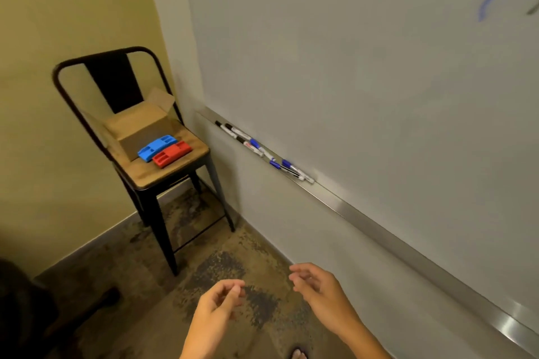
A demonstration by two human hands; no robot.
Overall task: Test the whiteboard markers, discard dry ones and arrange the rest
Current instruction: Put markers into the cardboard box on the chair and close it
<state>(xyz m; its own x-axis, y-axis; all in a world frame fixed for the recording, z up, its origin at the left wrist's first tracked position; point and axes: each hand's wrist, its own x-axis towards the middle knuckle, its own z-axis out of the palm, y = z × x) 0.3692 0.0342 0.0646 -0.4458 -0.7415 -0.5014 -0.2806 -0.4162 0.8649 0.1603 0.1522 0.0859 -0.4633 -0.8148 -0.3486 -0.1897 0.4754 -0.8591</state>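
Dim, warm light; soft blur, wide-angle bending, glare on tray [507,326].

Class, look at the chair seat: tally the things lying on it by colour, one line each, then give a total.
On the chair seat:
Blue plastic holder: 1
Red plastic holder: 1
Brown cardboard box: 1
Total: 3
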